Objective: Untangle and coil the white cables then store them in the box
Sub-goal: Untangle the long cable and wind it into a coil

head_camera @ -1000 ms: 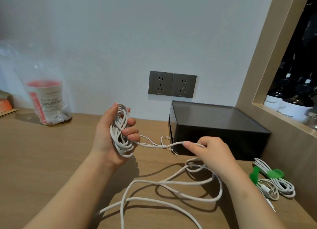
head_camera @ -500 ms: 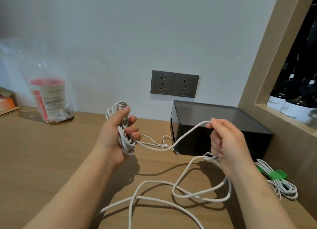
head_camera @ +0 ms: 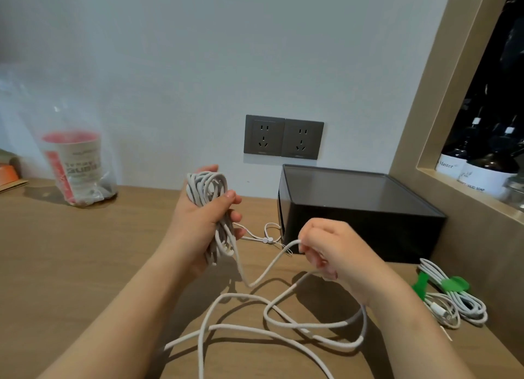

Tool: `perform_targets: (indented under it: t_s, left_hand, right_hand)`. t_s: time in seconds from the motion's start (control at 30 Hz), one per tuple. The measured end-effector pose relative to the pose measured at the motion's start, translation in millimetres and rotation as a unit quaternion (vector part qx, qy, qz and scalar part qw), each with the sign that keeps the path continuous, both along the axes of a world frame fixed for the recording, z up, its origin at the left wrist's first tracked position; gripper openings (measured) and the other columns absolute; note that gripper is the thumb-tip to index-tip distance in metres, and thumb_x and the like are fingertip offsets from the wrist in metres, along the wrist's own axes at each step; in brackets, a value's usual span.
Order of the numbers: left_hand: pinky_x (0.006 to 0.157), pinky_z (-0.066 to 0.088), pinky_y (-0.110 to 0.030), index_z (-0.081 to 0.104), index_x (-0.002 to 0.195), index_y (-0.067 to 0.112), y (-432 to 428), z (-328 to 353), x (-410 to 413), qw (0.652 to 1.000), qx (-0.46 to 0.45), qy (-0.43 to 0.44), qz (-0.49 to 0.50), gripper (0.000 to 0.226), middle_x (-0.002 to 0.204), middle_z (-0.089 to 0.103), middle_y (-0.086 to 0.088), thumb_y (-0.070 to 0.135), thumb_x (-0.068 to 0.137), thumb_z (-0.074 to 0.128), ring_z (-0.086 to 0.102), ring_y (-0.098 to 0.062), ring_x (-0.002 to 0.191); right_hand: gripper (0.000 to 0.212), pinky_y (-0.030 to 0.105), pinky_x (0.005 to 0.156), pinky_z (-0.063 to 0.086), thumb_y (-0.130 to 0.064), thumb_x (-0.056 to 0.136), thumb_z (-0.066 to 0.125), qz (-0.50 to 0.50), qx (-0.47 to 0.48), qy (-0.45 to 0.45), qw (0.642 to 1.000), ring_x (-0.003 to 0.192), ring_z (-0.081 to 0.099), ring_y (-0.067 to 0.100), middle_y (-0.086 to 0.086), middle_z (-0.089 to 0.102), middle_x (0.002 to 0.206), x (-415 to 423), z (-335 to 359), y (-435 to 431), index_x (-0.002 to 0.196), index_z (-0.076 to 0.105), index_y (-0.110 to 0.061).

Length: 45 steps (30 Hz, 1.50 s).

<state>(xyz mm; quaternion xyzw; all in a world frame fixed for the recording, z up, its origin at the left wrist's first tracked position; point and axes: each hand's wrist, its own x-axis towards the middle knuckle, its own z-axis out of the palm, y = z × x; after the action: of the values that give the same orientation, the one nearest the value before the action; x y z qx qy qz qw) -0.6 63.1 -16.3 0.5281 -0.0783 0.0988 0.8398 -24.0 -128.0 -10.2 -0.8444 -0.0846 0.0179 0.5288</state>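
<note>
the left hand [head_camera: 198,225] is up over the wooden table [head_camera: 85,265], fingers and thumb wrapped tight round a coil [head_camera: 208,191] of white cable, with loops sticking out above and below the fist. from the bottom of the coil a strand sags down and climbs to the right hand [head_camera: 331,251], which pinches it between curled fingertips just in front of the black box [head_camera: 360,217]. the loose cable [head_camera: 283,322] comes out under that hand and lies in slack, crossing loops on the table toward the near edge. a thin cord [head_camera: 256,238] trails from the coil toward the box's left front corner. the box sits at the back against the wall; whether its top is open i cannot tell. to its right a tied bundle [head_camera: 450,299] of white cable with green straps lies on the table. two grey sockets [head_camera: 283,137] are on the wall, a plastic bag [head_camera: 76,166] holding a cup stands far left, and dark bottles [head_camera: 482,171] fill the niche at right.
</note>
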Motion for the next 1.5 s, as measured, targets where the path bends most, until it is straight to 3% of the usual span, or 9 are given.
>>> perform_targets:
  t_s: [0.1,0.43,0.6,0.83,0.9,1.1,1.33,1.4,1.5]
  left_hand:
    - [0.049,0.055,-0.037,0.047,0.11,0.048,-1,1,-2,0.999,0.024,-0.033,0.0,0.046,0.063,0.061,-0.001,0.006,0.092,0.052,0.055,-0.013,0.047]
    - [0.054,0.054,-0.028,0.047,0.088,0.024,-8,-2,0,0.998,-0.032,-0.03,0.049,0.02,0.061,0.055,-0.001,0.006,0.094,0.051,0.052,-0.011,0.047]
    - [0.061,0.047,-0.022,0.046,0.091,0.029,-16,-8,0,0.994,-0.085,-0.031,0.056,0.022,0.073,0.057,0.001,0.007,0.094,0.051,0.058,-0.005,0.065]
    - [0.047,0.05,-0.026,0.051,0.124,0.009,-20,-13,1,0.989,-0.137,0.048,0.001,0.032,0.068,0.06,0.003,0.017,0.092,0.053,0.055,-0.011,0.063]
    - [0.044,0.05,-0.024,0.057,0.111,0.005,-18,-12,1,0.984,-0.161,0.08,-0.019,0.023,0.074,0.062,0.0,0.016,0.091,0.054,0.062,-0.01,0.061]
    - [0.058,0.059,-0.034,0.049,0.13,0.0,-7,-9,3,0.976,-0.167,0.133,-0.052,0.042,0.088,0.069,-0.012,0.003,0.088,0.054,0.072,-0.019,0.071]
    - [0.047,0.051,-0.029,0.043,0.104,0.014,-11,-8,5,0.987,-0.128,0.069,0.065,0.016,0.066,0.055,-0.006,0.003,0.094,0.05,0.052,-0.014,0.046]
    - [0.043,0.048,-0.025,0.039,0.096,0.015,-8,-4,5,0.986,-0.133,0.063,0.08,0.015,0.063,0.053,-0.005,0.005,0.095,0.049,0.046,-0.01,0.04]
    - [0.039,0.042,-0.021,0.04,0.098,0.016,-3,-2,5,0.987,-0.13,0.058,0.068,0.014,0.061,0.05,-0.004,0.007,0.095,0.051,0.042,-0.009,0.038]
  right_hand:
    - [0.022,0.018,0.045,0.034,-0.015,0.09,0.046,-0.023,-0.068,-0.013,0.997,0.042,0.04,0.002,-0.002,0.046,0.052,3,-6,4,0.071,0.057,-0.01]
    - [0.027,0.017,0.057,0.045,-0.049,0.082,0.061,0.009,-0.07,-0.081,0.994,0.064,0.051,0.003,-0.008,0.055,0.074,-11,-11,40,0.095,0.047,-0.031]
    - [0.041,0.024,0.071,0.056,-0.046,0.073,0.072,-0.019,0.022,-0.06,0.998,0.081,0.061,0.006,-0.011,0.06,0.09,-13,-17,53,0.101,0.047,-0.03]
    - [0.025,0.018,0.078,0.046,-0.035,0.077,0.071,-0.01,-0.05,-0.163,0.985,0.091,0.052,-0.006,-0.023,0.059,0.1,-12,-24,57,0.097,0.057,-0.041]
    - [0.028,0.019,0.076,0.046,-0.031,0.081,0.067,-0.006,-0.079,-0.181,0.98,0.078,0.05,-0.003,-0.02,0.059,0.104,-10,-26,55,0.103,0.057,-0.044]
    - [0.028,0.022,0.082,0.05,-0.023,0.084,0.061,-0.025,-0.164,-0.21,0.963,0.094,0.053,0.003,-0.015,0.057,0.106,-4,-28,50,0.11,0.063,-0.032]
    - [0.02,0.012,0.071,0.041,-0.058,0.078,0.056,0.045,-0.055,-0.122,0.99,0.083,0.055,-0.013,-0.022,0.064,0.087,-11,-12,43,0.086,0.061,-0.04]
    - [0.048,0.022,0.069,0.042,-0.068,0.071,0.041,-0.029,0.041,-0.121,0.991,0.066,0.059,-0.005,-0.008,0.068,0.07,-10,-7,35,0.078,0.063,-0.026]
    - [0.042,0.032,0.066,0.044,-0.055,0.086,0.042,-0.163,0.023,-0.167,0.972,0.057,0.056,0.006,0.0,0.062,0.056,-4,-5,20,0.073,0.058,-0.018]
